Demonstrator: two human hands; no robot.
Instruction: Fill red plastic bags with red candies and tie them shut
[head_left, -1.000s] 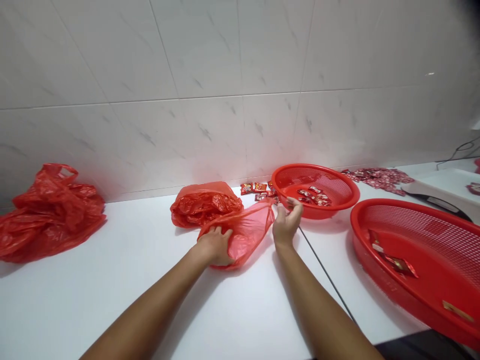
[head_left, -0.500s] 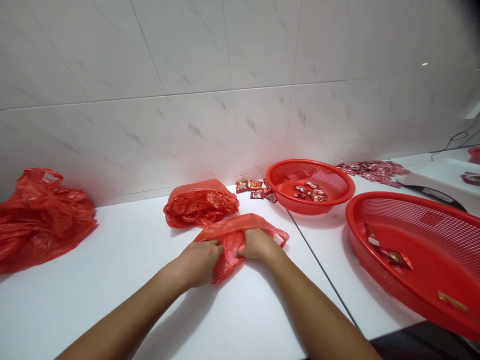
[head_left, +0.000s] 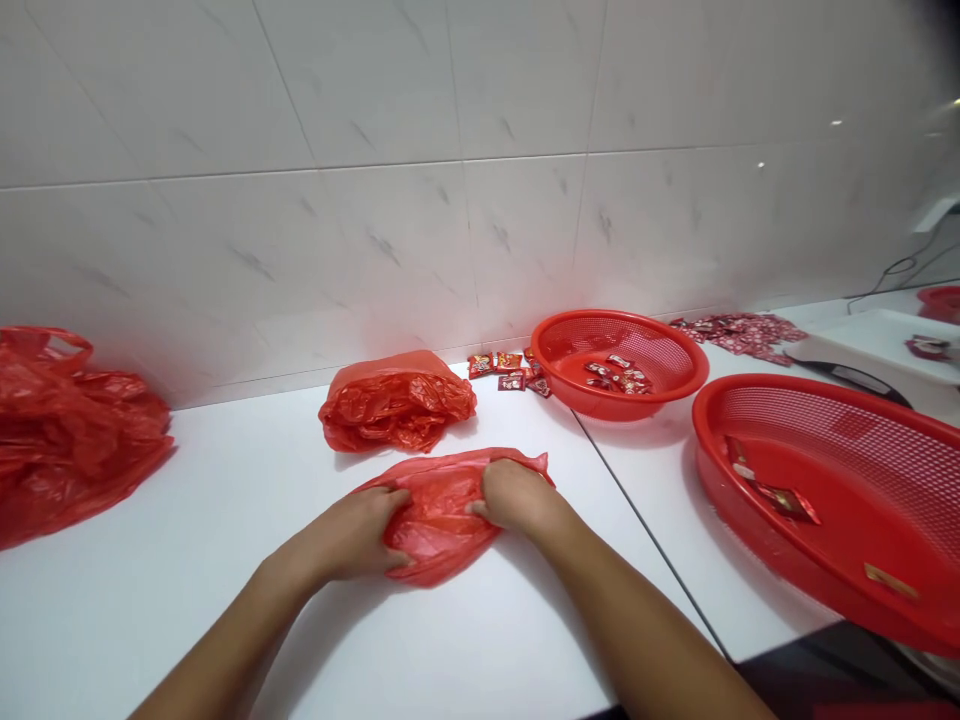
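A thin red plastic bag [head_left: 442,510] lies crumpled on the white counter [head_left: 247,520] in front of me. My left hand [head_left: 352,535] grips its left end with curled fingers. My right hand [head_left: 514,497] pinches its upper right part, fingers closed on the plastic. Both hands rest low on the counter with the bag bunched between them.
A second bunched red bag [head_left: 397,402] sits just behind, and a pile of red bags [head_left: 67,435] lies far left. Small red sachets [head_left: 504,368] lie by the tiled wall. A round red basket [head_left: 619,362] and a larger red basket [head_left: 832,495] hold a few sachets. More wrappers [head_left: 739,330] lie far right.
My right hand came back from the round basket's rim to the bag. Both hands now bunch the bag together, closer to me than before.
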